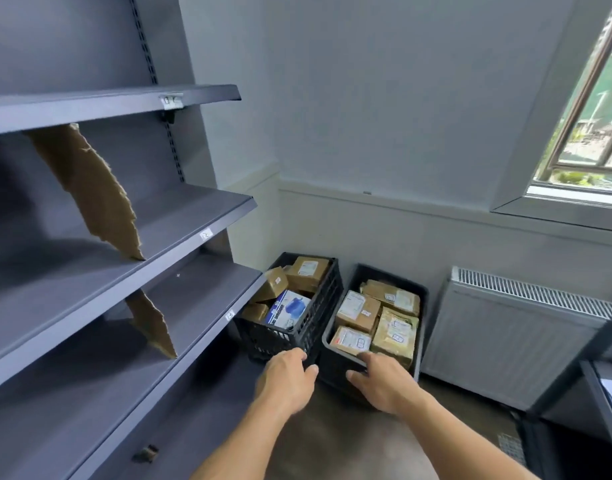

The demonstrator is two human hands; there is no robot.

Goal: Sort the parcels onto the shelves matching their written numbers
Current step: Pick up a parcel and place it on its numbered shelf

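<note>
Two containers of parcels stand on the floor by the wall. The black slatted crate (290, 336) holds brown boxes and a blue-and-white box (288, 309). The dark bin (335, 367) to its right holds several brown parcels (358, 311) with white labels. My left hand (289, 379) reaches toward the crate's near corner, fingers loosely bent, holding nothing. My right hand (384, 384) rests its fingers on the bin's near rim, just in front of a labelled parcel (351, 341). Grey shelves (180, 233) with small number tags (205, 234) stand at the left.
Torn cardboard dividers (90, 192) stand on two shelves. A white radiator (512, 337) lines the wall at the right under a window (588, 109). A dark table edge (606, 396) juts in at the far right.
</note>
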